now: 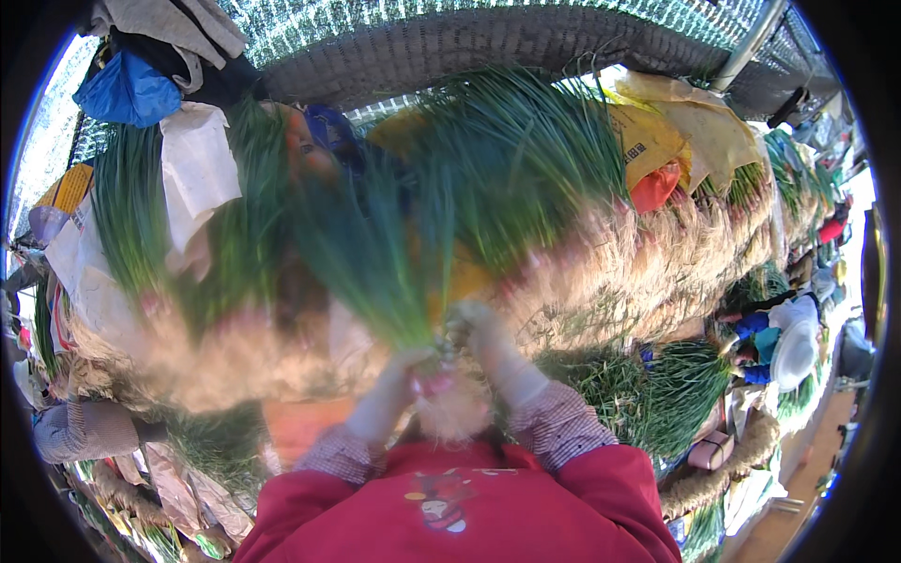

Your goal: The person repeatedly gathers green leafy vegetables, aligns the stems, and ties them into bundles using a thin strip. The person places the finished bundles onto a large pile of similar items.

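Observation:
Before my chest is a bunch of scallion-like plants [394, 295], with long green leaves pointing away and pinkish bulbs near me. Its pale, stringy roots [450, 412] hang towards the red garment I wear. My left hand [407, 366], which looks white-gloved, grips the bunch from the left, just above the bulbs. On the other side, my right hand [473, 324] is at the stems, its fingers bent and blurred; whether it grips them cannot be made out. Past both hands lies a long heap of similar bunches [514, 169], roots towards me.
Yellow printed sacks [640, 141] and a red bag [654, 188] lie on the heap. White sheeting [200, 162] and a blue plastic bag [130, 88] are at left. Another person [774, 338] works at right beside green bunches [683, 394]. A person's sleeve [88, 429] shows at left.

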Demonstrator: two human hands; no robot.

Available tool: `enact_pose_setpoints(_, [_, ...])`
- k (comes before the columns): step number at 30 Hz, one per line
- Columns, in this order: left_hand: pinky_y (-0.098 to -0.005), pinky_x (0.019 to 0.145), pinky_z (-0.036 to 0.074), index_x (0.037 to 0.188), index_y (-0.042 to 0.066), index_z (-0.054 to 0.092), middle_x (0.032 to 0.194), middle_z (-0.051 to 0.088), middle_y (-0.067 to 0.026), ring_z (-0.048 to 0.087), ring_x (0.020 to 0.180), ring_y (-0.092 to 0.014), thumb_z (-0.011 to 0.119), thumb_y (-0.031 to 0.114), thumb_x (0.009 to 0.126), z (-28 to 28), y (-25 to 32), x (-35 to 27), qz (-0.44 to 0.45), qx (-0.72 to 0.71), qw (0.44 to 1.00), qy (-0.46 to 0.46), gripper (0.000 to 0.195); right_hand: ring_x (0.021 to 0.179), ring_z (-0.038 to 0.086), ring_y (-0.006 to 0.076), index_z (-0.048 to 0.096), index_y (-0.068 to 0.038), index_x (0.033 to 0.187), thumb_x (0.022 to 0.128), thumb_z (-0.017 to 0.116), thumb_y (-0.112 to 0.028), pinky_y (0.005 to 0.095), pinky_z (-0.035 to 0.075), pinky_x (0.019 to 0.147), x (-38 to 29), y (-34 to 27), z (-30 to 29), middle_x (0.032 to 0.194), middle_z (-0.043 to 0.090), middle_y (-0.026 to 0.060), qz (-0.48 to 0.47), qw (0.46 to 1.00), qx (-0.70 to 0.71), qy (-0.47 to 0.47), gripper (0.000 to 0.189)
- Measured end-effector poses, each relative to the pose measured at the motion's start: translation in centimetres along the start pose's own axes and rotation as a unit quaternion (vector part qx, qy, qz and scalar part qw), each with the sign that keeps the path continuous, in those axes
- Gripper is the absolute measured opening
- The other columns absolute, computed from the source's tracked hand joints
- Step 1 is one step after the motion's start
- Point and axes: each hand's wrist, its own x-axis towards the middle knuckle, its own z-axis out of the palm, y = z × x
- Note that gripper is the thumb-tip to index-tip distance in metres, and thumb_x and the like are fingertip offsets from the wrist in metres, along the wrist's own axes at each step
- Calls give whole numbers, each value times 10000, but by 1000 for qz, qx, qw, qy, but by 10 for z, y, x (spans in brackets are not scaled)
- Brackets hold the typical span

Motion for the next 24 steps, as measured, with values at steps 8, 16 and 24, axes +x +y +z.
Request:
enact_pose_setpoints(8, [-407, 747, 593, 1249, -67, 479, 1048, 632, -201, 668, 893, -304, 550, 138, 862, 8, 1, 0, -42, -27, 997, 55, 444, 636, 574, 178, 516, 24, 1080, 944, 562, -100, 285, 505, 624, -12, -12, -4, 793, 608, 85, 59, 992, 45, -99, 189])
enact_pose_setpoints(16, [-425, 701, 617, 1310, -35, 450, 1027, 660, -182, 682, 822, -263, 668, 141, 820, -12, 38, -23, -144, 199, 969, 20, 564, 610, 571, 122, 570, -14, 1147, 932, 601, -287, 257, 485, 549, -49, -31, -81, 792, 616, 28, 53, 927, -332, -169, 349])
enact_pose_setpoints(24, [-353, 669, 617, 1280, -98, 467, 1051, 629, -194, 654, 799, -208, 661, 227, 792, -10, 43, -11, -28, 71, 996, 42, 617, 933, 677, 261, 641, -71, 1094, 927, 530, -385, 411, 540, 813, -41, -78, -91, 984, 686, 152, -68, 485, -868, -79, 373])
